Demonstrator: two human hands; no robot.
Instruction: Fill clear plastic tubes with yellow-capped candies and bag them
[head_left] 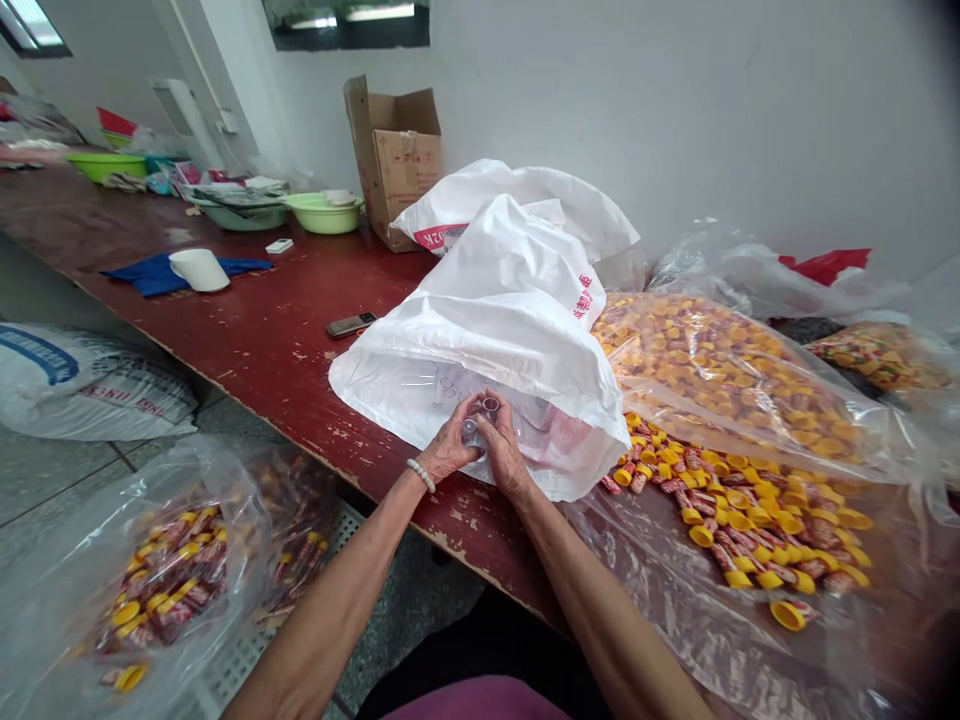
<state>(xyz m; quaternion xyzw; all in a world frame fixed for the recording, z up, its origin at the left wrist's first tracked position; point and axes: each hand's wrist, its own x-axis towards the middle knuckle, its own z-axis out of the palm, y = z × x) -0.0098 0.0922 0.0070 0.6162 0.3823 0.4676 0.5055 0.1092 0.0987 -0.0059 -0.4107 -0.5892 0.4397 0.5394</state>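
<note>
At the mouth of a white woven sack (465, 330), my two hands are close together. My left hand (448, 447), with a beaded bracelet at the wrist, is closed around a small clear plastic cap-like piece (469, 428). A second clear piece with a round rim (490, 404) sits at the fingertips of my right hand (504, 450), also closed. More clear round pieces lie inside the sack, partly hidden by its upper layer. To the right, yellow-rimmed tubes with red printed wrappers (739, 500) are heaped on clear plastic sheeting.
A phone (351, 325) lies left of the sack on the worn red table (277, 350). Behind stand a cardboard box (405, 165) and a light green basin (324, 215). A white mug (199, 270) rests on blue cloth. Below left, a clear bag (60, 540) holds similar tubes.
</note>
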